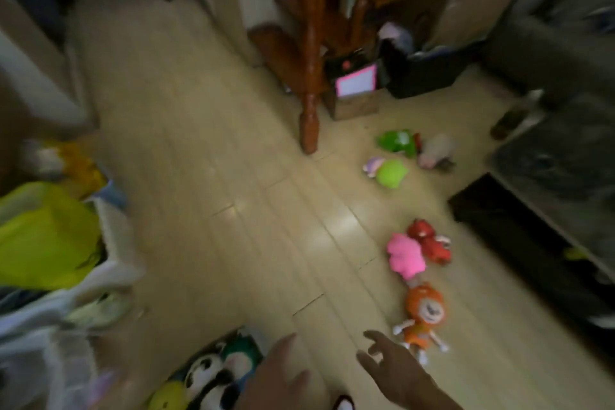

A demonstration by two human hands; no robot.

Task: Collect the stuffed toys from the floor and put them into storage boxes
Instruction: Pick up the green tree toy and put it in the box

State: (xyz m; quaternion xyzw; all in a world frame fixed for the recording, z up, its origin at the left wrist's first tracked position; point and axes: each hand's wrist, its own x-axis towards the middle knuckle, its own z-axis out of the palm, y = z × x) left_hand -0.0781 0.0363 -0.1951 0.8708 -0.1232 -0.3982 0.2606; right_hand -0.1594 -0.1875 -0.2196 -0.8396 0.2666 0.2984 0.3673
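Floorboards [233, 176] hold an orange doll [422, 316] lying head-away; both hands [283, 376] empty, fingers spread.

An orange doll-like stuffed toy [422, 318] with white limbs lies face up on the floor at lower right of the frame. Just above it, a pink plush [405, 255] touches a red plush [431, 241]. Higher, right of centre, lie a lime-green round toy [392, 172] with a small lilac one [372, 166] against it, a darker green plush [397, 141] and a pale grey-pink plush [436, 151]. At the bottom edge, a black-and-white panda plush [206, 379] and a yellow toy [168, 398] sit packed in a storage box [213, 344], blurred.
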